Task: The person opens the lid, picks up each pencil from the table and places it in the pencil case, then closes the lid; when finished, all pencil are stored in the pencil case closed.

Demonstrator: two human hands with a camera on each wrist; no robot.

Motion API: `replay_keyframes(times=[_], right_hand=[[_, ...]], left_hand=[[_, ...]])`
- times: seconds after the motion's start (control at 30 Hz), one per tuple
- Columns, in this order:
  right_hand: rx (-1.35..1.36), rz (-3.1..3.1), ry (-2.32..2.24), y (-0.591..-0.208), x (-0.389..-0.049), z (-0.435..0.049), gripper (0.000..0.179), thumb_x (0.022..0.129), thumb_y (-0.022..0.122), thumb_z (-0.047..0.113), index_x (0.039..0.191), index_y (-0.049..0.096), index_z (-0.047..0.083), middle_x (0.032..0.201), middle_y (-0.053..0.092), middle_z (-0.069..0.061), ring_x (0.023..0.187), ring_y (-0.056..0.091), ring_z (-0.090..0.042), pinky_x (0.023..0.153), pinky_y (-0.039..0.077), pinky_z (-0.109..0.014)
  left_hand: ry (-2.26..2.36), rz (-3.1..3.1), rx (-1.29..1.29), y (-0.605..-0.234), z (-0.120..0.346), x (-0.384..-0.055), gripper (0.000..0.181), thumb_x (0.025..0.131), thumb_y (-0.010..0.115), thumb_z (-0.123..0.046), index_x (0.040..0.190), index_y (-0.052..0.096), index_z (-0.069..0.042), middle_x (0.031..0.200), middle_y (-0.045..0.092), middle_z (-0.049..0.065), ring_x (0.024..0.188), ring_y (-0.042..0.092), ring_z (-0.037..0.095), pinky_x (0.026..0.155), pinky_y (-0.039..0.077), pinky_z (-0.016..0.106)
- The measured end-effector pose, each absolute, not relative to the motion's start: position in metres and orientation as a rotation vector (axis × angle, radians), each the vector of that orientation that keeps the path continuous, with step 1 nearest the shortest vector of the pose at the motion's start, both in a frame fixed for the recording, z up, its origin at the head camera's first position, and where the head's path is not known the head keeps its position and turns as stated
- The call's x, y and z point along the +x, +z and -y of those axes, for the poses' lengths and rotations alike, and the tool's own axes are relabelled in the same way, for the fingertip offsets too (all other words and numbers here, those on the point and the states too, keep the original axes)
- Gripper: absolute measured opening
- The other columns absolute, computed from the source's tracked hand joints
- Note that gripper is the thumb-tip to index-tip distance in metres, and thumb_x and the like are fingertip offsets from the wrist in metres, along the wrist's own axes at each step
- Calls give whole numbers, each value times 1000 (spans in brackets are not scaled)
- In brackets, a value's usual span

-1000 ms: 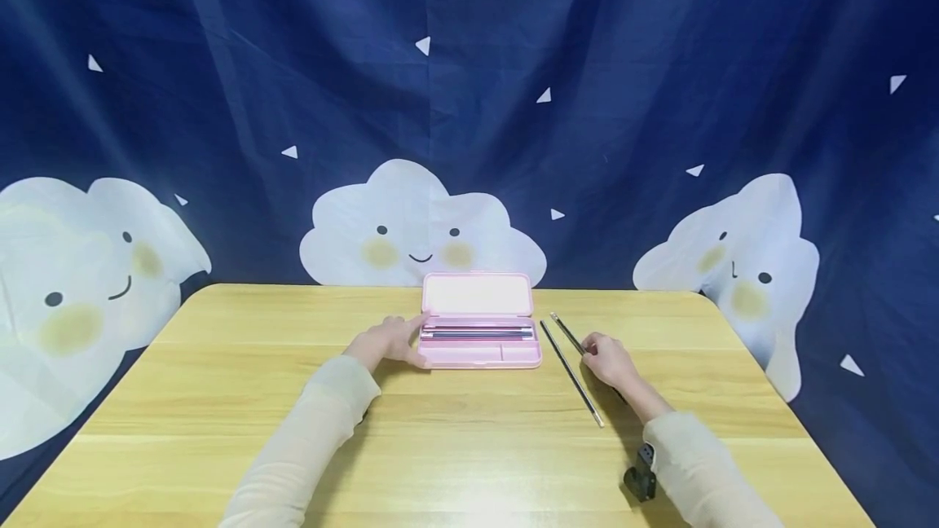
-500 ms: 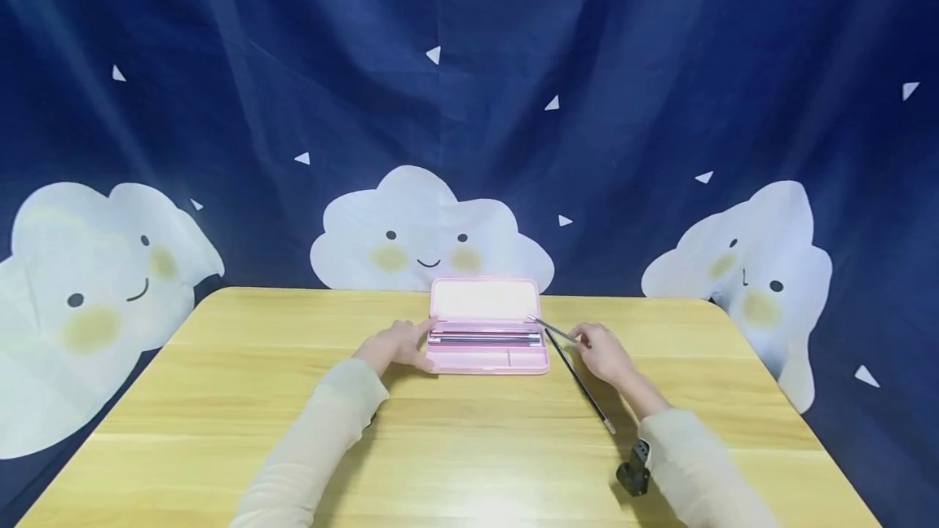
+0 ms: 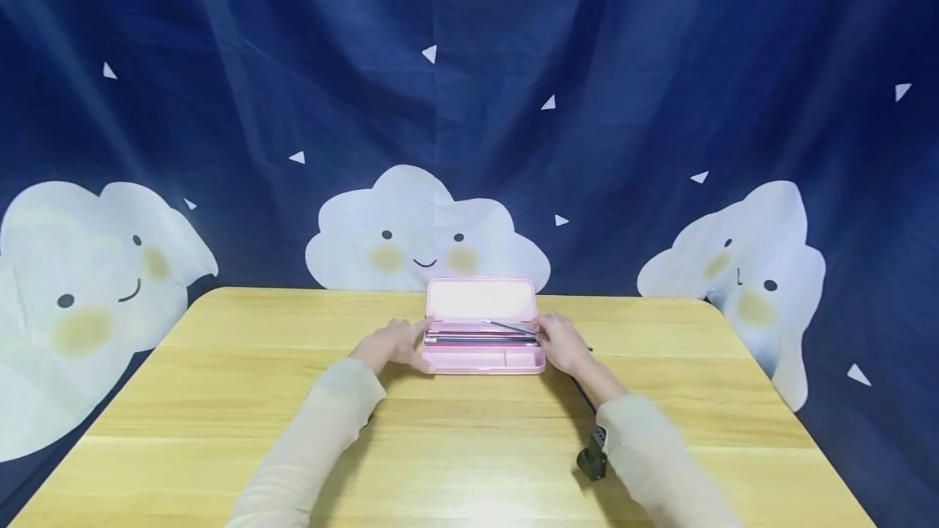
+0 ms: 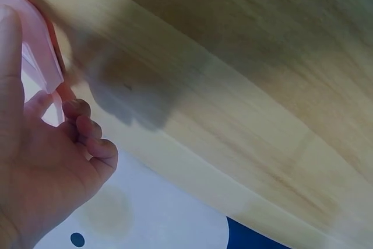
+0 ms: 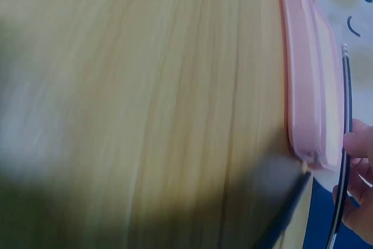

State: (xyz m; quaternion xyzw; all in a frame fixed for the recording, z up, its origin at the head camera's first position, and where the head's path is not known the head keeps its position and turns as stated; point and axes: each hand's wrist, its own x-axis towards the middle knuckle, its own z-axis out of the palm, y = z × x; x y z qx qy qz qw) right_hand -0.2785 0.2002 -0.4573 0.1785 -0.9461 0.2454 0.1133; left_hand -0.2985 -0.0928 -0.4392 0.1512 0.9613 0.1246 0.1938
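A pink pencil case [image 3: 465, 363] lies with its lid [image 3: 480, 300] raised at the far middle of the table, and several dark pencils [image 3: 480, 341] lie lengthwise in its rear compartment. My left hand [image 3: 392, 344] grips the case's left end between thumb and index finger; in the left wrist view its other fingers [image 4: 90, 129] curl loosely beside the case corner. Above the case's right end, my right hand [image 3: 563, 343] pinches a dark striped pencil [image 5: 345, 103] that points left over the compartment. Another dark pencil [image 5: 285, 211] lies on the table, partly hidden under the right forearm.
The wooden table [image 3: 440, 446] has rounded far corners. A dark blue curtain [image 3: 499, 121] with white clouds hangs behind it. On the right wrist is a small black camera [image 3: 592, 455]. The front compartment of the case has a divider [image 3: 505, 358].
My right hand has lifted one pencil off the table and carried it left over the case. The left hand stays at the case's left end. The head view has shifted slightly.
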Motion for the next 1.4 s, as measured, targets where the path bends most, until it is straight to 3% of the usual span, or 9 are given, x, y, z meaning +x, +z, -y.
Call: replay_keyframes(times=[0.2, 0.43, 0.73, 0.97, 1.4], right_hand=[[524, 2792, 756, -459, -282, -182, 16, 79, 58, -8, 89, 65, 2, 86, 58, -9, 91, 54, -32, 84, 45, -44], [555, 2786, 664, -465, -290, -170, 17, 81, 60, -4, 90, 68, 9, 81, 55, -3, 84, 53, -24, 78, 45, -40], [591, 2837, 648, -469, -303, -151, 19, 84, 58, 0, 93, 68, 13, 87, 56, -2, 89, 52, -24, 78, 41, -42], [633, 2819, 570, -470, -305, -141, 18, 83, 60, 2, 92, 69, 15, 81, 53, -1, 84, 52, -24, 70, 42, -39], [714, 2794, 579, -471, -313, -133, 20, 82, 61, 1, 93, 71, 15, 82, 56, 0, 84, 54, -22, 71, 45, -37]], left_hand=[[342, -2710, 405, -437, 93, -298, 99, 64, 78, -47, 144, 26, -21, 136, 36, 28, 123, 35, 40, 94, 36, 59], [327, -2690, 381, -436, 91, -299, 101, 64, 78, -48, 145, 24, -21, 137, 34, 28, 125, 33, 41, 95, 35, 59], [298, -2689, 381, -432, 89, -302, 101, 62, 79, -46, 144, 27, -19, 135, 38, 26, 124, 35, 38, 95, 37, 57], [304, -2699, 392, -435, 88, -300, 101, 61, 79, -47, 144, 28, -20, 133, 40, 26, 121, 37, 38, 92, 39, 57], [350, -2692, 378, -437, 89, -300, 102, 62, 79, -46, 145, 25, -20, 134, 39, 25, 121, 37, 36, 95, 37, 56]])
